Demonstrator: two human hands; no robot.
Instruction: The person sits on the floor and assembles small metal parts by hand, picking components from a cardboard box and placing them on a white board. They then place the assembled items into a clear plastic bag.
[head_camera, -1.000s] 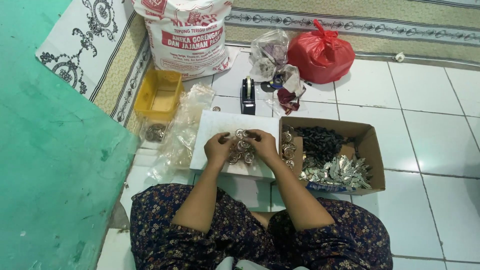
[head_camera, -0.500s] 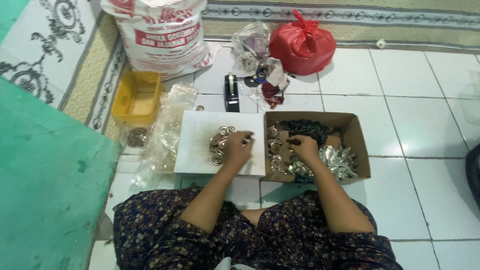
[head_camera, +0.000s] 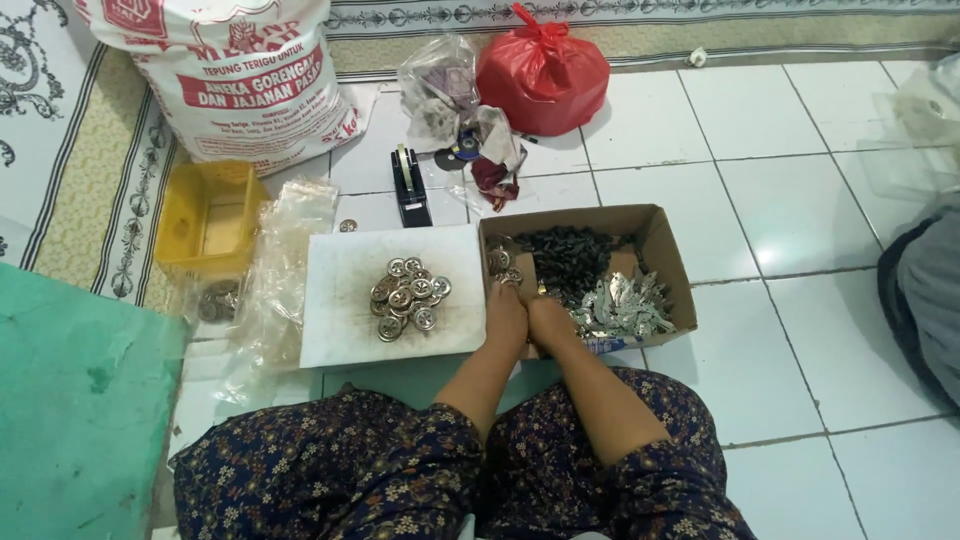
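Inside the cardboard box, both hands meet at its near left corner. Left hand rests fingers-down among round silver discs; whether it grips any cannot be told. Right hand sits just beside it, its grasp also unclear. Black pieces and shiny metal parts fill the box. A pile of metal discs lies on the white board.

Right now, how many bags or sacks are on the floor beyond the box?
3: a big white sack at far left, a crumpled clear bag in the middle, and a tied red bag beside it. More clear bags lie left of the white board.
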